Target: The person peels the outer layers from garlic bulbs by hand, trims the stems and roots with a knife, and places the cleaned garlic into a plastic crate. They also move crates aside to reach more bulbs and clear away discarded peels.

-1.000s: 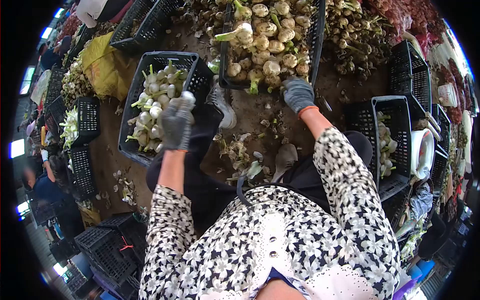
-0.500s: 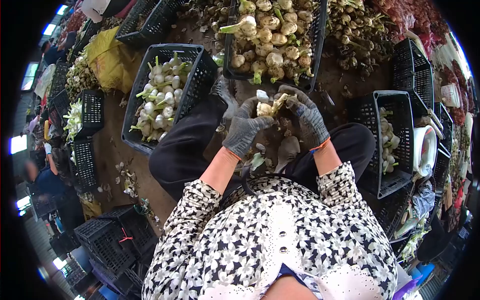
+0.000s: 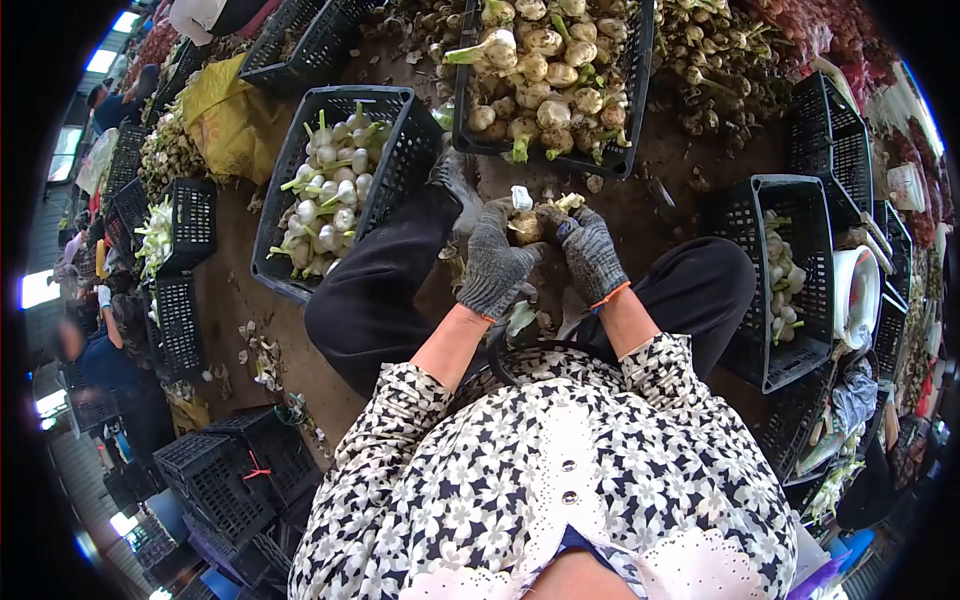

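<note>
My left hand (image 3: 495,262), in a grey knitted glove, is closed around a brownish garlic bulb (image 3: 525,228) above my lap. A small white piece (image 3: 521,198) shows at its fingertips; what it is I cannot make out. My right hand (image 3: 592,255), gloved alike, is closed beside the bulb, its fingertips touching or nearly touching it. A pale yellowish scrap of garlic skin (image 3: 570,202) sticks out between the right fingers. Beyond the hands, a black crate (image 3: 640,110) holds unpeeled bulbs with dirt and stems. At the left, another black crate (image 3: 262,235) contains cleaner white garlic (image 3: 330,190).
At my right stands a black crate (image 3: 765,290) with some white garlic inside, and a white bucket (image 3: 856,300) behind it. Unpeeled garlic lies in a pile (image 3: 715,75) at the back. Stacked crates (image 3: 215,480) stand at lower left. Another person (image 3: 105,350) is farther left.
The hands have come closer together and slightly nearer to my body. The long strip of skin pulled out between them now shows only as a short scrap at the right fingers.
</note>
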`<state>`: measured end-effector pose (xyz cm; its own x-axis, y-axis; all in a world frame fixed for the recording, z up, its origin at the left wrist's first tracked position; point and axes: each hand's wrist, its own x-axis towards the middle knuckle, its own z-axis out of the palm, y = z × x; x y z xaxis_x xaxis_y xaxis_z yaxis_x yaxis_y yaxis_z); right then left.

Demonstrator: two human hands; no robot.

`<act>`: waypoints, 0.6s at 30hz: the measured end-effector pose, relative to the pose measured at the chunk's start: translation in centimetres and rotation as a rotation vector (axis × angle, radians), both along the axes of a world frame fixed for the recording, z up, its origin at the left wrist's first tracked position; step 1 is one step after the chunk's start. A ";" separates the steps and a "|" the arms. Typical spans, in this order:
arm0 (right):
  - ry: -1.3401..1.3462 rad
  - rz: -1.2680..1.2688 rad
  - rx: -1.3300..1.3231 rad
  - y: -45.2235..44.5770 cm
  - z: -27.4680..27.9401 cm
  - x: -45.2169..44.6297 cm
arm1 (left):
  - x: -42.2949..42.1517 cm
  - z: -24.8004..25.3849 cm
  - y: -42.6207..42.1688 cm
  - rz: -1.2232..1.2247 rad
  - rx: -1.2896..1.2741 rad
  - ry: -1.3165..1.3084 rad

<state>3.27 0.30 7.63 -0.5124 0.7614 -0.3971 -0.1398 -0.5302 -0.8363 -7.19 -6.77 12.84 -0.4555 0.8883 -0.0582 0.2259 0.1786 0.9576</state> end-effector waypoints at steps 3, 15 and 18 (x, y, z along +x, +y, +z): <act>-0.043 0.086 0.070 0.3 -1.8 0.5 | 0.0 -0.9 0.0 0.015 0.072 0.115; 0.155 0.181 -0.077 0.8 2.1 0.7 | -0.6 -1.5 0.3 0.075 0.005 -0.142; 0.161 0.227 0.064 1.1 3.2 0.8 | -1.5 -1.5 0.3 0.056 -0.021 -0.478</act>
<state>4.07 1.38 10.82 -0.7253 0.6409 -0.2514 -0.1575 -0.5100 -0.8457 -8.65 -6.50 11.31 -0.4205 0.8596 -0.2904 -0.2492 0.1983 0.9479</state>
